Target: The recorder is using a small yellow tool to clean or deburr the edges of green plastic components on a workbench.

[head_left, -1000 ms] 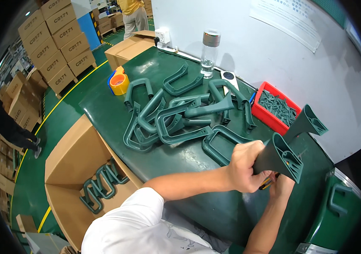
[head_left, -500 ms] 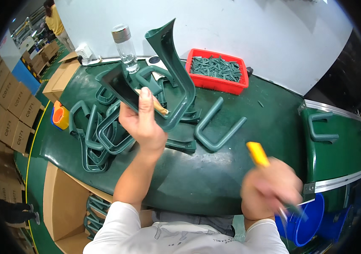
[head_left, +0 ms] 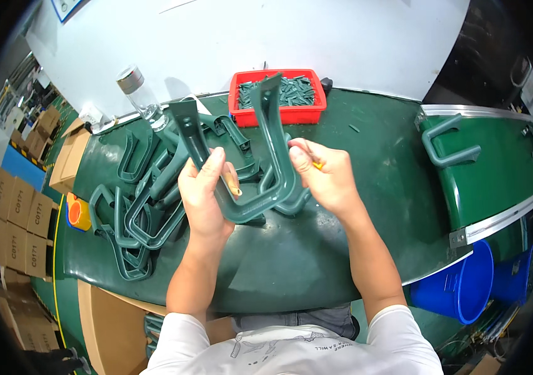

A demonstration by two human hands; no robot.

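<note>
My left hand (head_left: pixel 204 194) is closed round a green U-shaped plastic handle (head_left: pixel 257 206), its fingers inside the U and its thumb outside. A tan covering shows on one of those fingers. The handle is held above the bench, its two flared ends pointing up and away from me. My right hand (head_left: pixel 329 175) is closed at the handle's right arm, thumb and fingertips against it. A bit of a yellow tool handle (head_left: pixel 317 165) shows in that hand; the rest of the tool is hidden by the fingers.
More green handles (head_left: pixel 135 219) lie heaped on the green bench at left. A red tray (head_left: pixel 279 115) of small green strips stands behind, with a glass bottle (head_left: pixel 141 97) to its left. One handle (head_left: pixel 447 147) rests on the right-hand surface. Blue bins (head_left: pixel 457 281) stand below right.
My right hand has come from near the blue bin at lower right up to the handle's right arm. My left hand still holds the handle, now turned somewhat. The whole view has shifted.
</note>
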